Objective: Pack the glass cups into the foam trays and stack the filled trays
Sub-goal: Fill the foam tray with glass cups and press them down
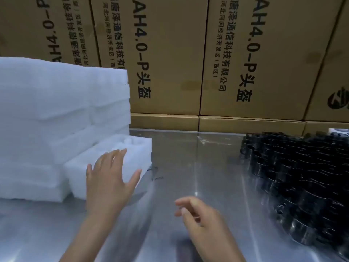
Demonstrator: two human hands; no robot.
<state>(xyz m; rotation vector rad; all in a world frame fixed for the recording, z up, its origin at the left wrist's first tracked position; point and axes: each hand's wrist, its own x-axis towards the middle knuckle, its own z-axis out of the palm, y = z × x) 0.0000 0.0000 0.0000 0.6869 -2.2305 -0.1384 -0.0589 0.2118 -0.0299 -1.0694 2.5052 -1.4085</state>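
Left hand (110,179) over front tray (132,148), fingers spread flat, holding nothing; likely reaching to pull tray out for filling. Right hand (196,214) above table (188,152), fingers loosely curled, empty. Cups (294,178) massed at right, well apart from tray. Foam stack (56,110) at left, handy for next trays. Boxes (170,53) behind.

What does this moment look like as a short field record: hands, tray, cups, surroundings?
left hand: fingers spread, over the front foam tray, contact unclear
right hand: loosely curled above the metal table, holds nothing
foam stack: white, left side, behind the front tray
glass cups: dark pile, right side of table
cartons: brown, printed, along the back
tray contents: no cup visible inside
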